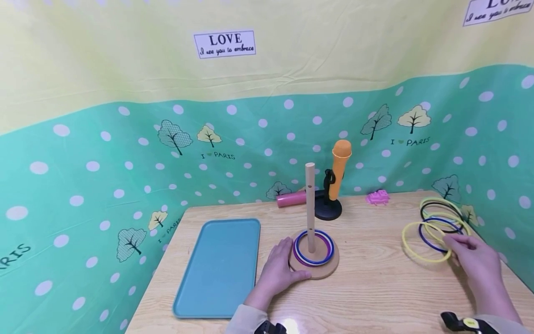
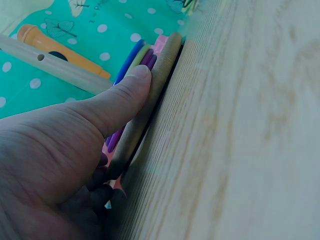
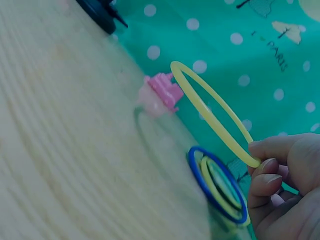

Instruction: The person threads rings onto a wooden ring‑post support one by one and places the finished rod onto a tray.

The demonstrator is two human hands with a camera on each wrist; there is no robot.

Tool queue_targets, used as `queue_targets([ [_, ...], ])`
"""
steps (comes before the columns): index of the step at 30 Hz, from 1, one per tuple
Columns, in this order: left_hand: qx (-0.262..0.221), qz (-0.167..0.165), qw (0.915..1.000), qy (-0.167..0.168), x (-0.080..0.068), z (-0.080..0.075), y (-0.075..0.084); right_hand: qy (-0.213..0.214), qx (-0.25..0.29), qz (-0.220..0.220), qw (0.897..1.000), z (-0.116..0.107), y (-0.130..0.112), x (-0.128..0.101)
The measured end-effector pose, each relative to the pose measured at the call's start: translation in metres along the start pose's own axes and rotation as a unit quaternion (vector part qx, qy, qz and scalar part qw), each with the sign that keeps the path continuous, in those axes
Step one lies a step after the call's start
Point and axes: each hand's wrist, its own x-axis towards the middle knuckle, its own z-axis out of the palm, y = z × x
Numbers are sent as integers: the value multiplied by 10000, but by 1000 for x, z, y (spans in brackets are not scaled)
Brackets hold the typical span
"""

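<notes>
At the right of the head view, my right hand point(image 1: 477, 260) pinches a yellow ring point(image 1: 426, 259) between thumb and fingers. The right wrist view shows this yellow ring point(image 3: 215, 120) raised off the table. A wooden post stand point(image 1: 310, 204) is upright near the table's middle, with several rings, a blue ring point(image 1: 332, 253) uppermost, lying around its post. My left hand point(image 1: 278, 273) grips the round base's left edge. In the left wrist view, the thumb point(image 2: 131, 87) lies along the base's rim point(image 2: 150, 105), with other fingers curled at its far side, partly hidden.
More rings lie overlapped at the right: a blue ring point(image 1: 425, 241), a black ring point(image 1: 423, 208) and yellow ones. A blue tray point(image 1: 219, 269) lies left of the stand. Behind are an orange toy microphone point(image 1: 340, 171) on a black base point(image 1: 328, 211), a pink cylinder point(image 1: 291, 199) and a pink toy point(image 1: 378, 197).
</notes>
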Motion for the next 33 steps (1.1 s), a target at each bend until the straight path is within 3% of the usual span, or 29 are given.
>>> queue_targets([
  [6, 30, 10, 10000, 10, 0, 0, 1, -271, 158, -51, 9995, 2, -16, -8],
  [13, 42, -24, 10000, -15, 1, 0, 0, -446, 479, -490, 9966, 10, -37, -16],
  [24, 34, 37, 10000, 60, 0, 1, 0, -531, 449, -1160, 9908, 24, -80, -29],
  [28, 18, 38, 10000, 39, 0, 2, -1, -677, 622, -1214, 9883, 28, -95, -36],
  [33, -30, 58, 10000, 23, 1, 2, -1, -709, 463, -1349, 9872, 35, -114, -44],
])
